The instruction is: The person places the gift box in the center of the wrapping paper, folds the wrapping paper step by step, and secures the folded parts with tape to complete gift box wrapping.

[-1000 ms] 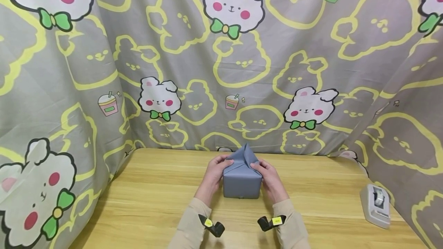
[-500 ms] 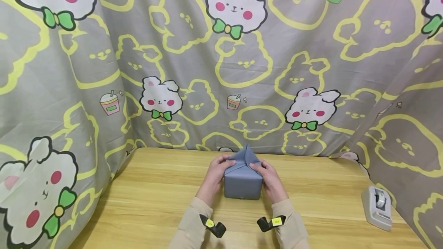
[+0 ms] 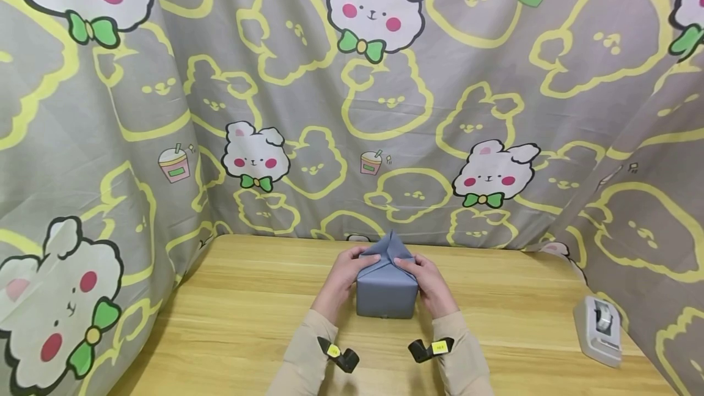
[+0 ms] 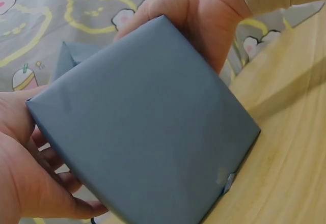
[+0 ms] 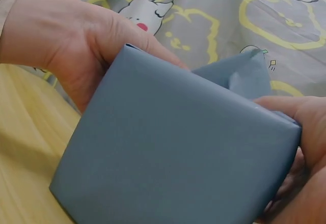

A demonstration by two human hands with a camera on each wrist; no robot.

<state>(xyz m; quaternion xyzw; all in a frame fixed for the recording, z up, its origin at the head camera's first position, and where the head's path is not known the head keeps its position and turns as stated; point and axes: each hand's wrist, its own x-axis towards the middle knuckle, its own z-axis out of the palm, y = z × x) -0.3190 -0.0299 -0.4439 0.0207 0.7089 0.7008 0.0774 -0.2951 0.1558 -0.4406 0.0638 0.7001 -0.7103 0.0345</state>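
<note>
A box wrapped in blue-grey paper (image 3: 387, 298) stands on the table in the head view, its paper gathered into a pointed flap (image 3: 388, 244) at the far side of the top. My left hand (image 3: 343, 274) grips the box's left side, thumb lying on the folded paper on top. On the opposite side my right hand (image 3: 431, 281) holds it likewise, thumb pressing the fold near the flap. Both wrist views show the smooth near face; a small raised paper edge (image 4: 228, 183) sticks out at its lower border in the left wrist view. Fingers behind the box are partly hidden.
A grey tape dispenser (image 3: 601, 332) with a roll sits near the right edge of the wooden table (image 3: 247, 304). A patterned curtain (image 3: 308, 102) hangs behind the table and along both sides.
Both thumbs have slid inward over the folded top, closer to each other. The box stays in nearly the same spot between the hands.
</note>
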